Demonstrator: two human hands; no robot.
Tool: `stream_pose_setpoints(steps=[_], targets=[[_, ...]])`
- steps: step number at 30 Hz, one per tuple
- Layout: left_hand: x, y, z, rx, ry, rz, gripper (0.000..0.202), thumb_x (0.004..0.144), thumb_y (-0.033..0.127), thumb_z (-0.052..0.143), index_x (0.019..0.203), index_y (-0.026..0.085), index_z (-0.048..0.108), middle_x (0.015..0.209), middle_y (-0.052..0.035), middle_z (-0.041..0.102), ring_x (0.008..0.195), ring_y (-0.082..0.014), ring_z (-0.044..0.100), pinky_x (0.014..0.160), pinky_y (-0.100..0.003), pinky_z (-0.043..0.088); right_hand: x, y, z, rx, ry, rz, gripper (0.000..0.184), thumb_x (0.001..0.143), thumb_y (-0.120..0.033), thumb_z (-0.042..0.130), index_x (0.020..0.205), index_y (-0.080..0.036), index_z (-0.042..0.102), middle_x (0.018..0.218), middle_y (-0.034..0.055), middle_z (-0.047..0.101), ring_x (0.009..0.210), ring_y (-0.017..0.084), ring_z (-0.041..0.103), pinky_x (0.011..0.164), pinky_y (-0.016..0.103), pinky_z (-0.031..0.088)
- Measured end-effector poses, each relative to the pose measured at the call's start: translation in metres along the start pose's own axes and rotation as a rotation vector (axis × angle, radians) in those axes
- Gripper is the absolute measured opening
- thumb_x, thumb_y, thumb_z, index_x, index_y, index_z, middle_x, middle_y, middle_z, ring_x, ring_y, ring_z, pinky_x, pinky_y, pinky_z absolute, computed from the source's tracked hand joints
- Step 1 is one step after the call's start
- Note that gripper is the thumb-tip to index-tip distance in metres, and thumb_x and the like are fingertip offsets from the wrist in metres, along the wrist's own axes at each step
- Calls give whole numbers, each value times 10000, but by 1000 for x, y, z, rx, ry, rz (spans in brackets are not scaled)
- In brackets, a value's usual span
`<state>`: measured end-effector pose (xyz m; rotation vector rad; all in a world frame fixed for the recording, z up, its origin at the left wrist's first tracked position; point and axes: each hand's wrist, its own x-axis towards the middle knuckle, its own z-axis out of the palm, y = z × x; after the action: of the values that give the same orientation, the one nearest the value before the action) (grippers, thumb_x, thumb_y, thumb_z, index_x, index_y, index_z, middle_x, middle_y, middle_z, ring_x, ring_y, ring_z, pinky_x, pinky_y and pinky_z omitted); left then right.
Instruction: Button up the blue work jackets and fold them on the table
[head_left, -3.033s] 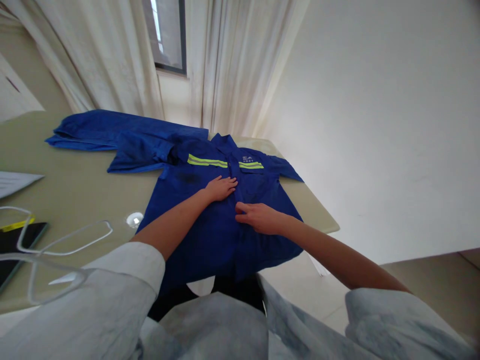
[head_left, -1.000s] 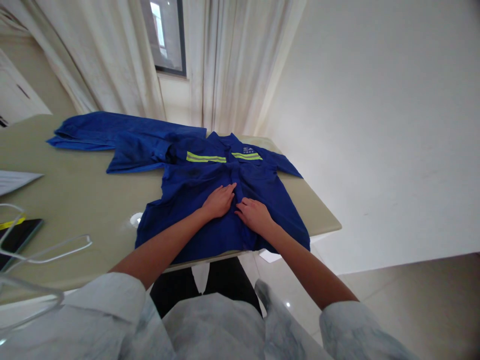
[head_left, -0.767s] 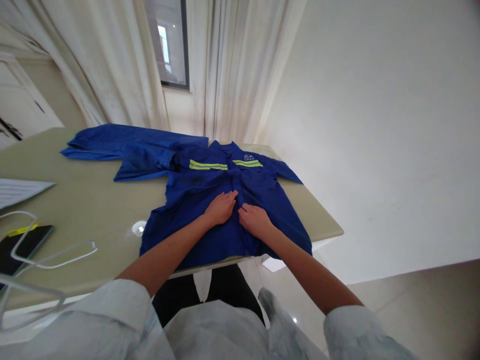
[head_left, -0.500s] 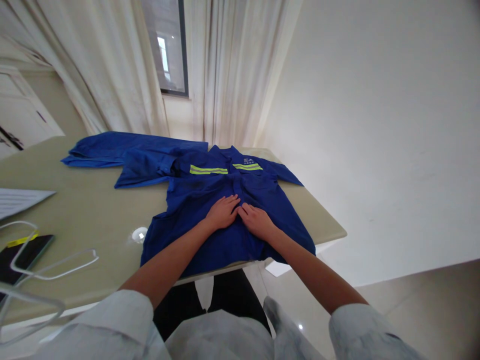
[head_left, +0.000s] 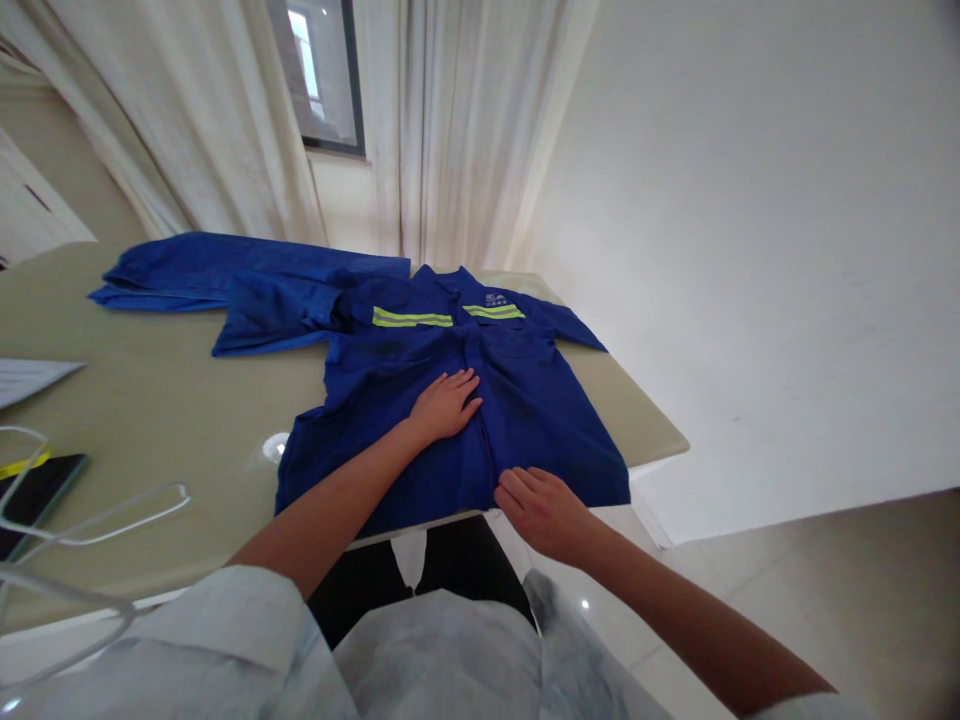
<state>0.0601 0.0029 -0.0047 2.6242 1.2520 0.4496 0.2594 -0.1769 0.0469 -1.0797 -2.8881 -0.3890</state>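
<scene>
A dark blue work jacket (head_left: 540,400) with yellow-green reflective strips across its chest lies front side up on the table, collar away from me. My left hand (head_left: 445,405) rests flat on the jacket beside the front placket, fingers stretched out. Down at the lower hem, my right hand (head_left: 541,508) is closed, its fingers pinching the edge of the jacket's front opening. The jacket's left-side sleeve is bent outward over the table, and the other sleeve reaches to the table's right edge.
Folded blue trousers or similar blue cloth (head_left: 255,265) lie behind the jacket at the left. On the table's (head_left: 180,420) left side are a paper sheet (head_left: 34,380), a dark phone-like device (head_left: 45,495) and a white cable or wire (head_left: 142,515). Curtains and a wall stand beyond.
My right hand has moved from the middle of the placket down toward me to the hem and closed there. My left hand stays on the jacket, its fingers a little more spread.
</scene>
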Motion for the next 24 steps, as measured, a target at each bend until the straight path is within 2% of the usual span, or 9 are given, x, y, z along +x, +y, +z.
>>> stream_pose_setpoints(steps=[5, 9, 13, 16, 18, 20, 22, 24], targets=[[-2, 3, -2, 20, 39, 16, 573, 1078, 426, 386, 1568, 149, 495, 1667, -125, 424, 1543, -267, 410, 1290, -460, 302, -8, -5, 11, 32, 193, 193, 177, 1027, -80, 494, 978, -174, 635, 932, 66, 621, 817, 208, 526, 744, 337, 381], [-3, 3, -3, 21, 27, 27, 569, 1081, 419, 383, 1555, 132, 508, 1656, -129, 439, 1528, -277, 434, 1281, -470, 321, -7, -7, 12, 17, 189, 247, 181, 984, -61, 508, 900, -180, 616, 886, 66, 596, 789, 215, 502, 719, 345, 361], [-2, 0, 0, 18, 31, 21, 555, 1082, 423, 392, 1541, 141, 527, 1648, -128, 455, 1520, -275, 445, 1278, -466, 323, -8, -14, 10, 13, 138, 187, 176, 939, -42, 519, 871, -185, 594, 877, 67, 588, 770, 218, 484, 705, 352, 344], [-2, 2, -3, 37, 65, 40, 533, 1084, 437, 419, 1521, 163, 549, 1632, -117, 483, 1528, -278, 432, 1275, -472, 325, -9, -15, 11, 34, 165, 112, 176, 970, -52, 502, 917, -180, 611, 901, 68, 611, 787, 220, 503, 726, 358, 354], [-7, 11, -13, 53, 130, 77, 490, 1082, 408, 453, 1502, 180, 563, 1625, -105, 497, 1535, -276, 419, 1274, -475, 318, -11, -14, 15, 73, 241, 156, 185, 1009, -65, 486, 963, -177, 626, 922, 68, 634, 805, 217, 524, 746, 359, 369], [-20, 26, -26, 42, 181, 117, 401, 1079, 356, 481, 1416, 195, 626, 1565, -98, 571, 1470, -272, 499, 1230, -465, 374, -12, -14, 19, 138, 337, 253, 181, 1042, -86, 482, 1000, -176, 634, 942, 69, 650, 834, 214, 549, 770, 357, 390], [-41, 46, -40, -19, 158, 166, 296, 1077, 349, 498, 1244, 212, 701, 1366, -83, 714, 1262, -250, 654, 1097, -425, 486, -14, -16, 23, 211, 421, 347, 163, 1059, -111, 490, 1018, -176, 634, 962, 76, 659, 868, 214, 572, 790, 355, 411], [-68, 64, -48, -113, 70, 257, 262, 1055, 432, 557, 1123, 233, 712, 1148, -49, 772, 1051, -219, 714, 961, -379, 539, -15, -20, 27, 266, 492, 411, 152, 1063, -122, 496, 1021, -173, 632, 972, 85, 664, 885, 216, 587, 798, 354, 431]])
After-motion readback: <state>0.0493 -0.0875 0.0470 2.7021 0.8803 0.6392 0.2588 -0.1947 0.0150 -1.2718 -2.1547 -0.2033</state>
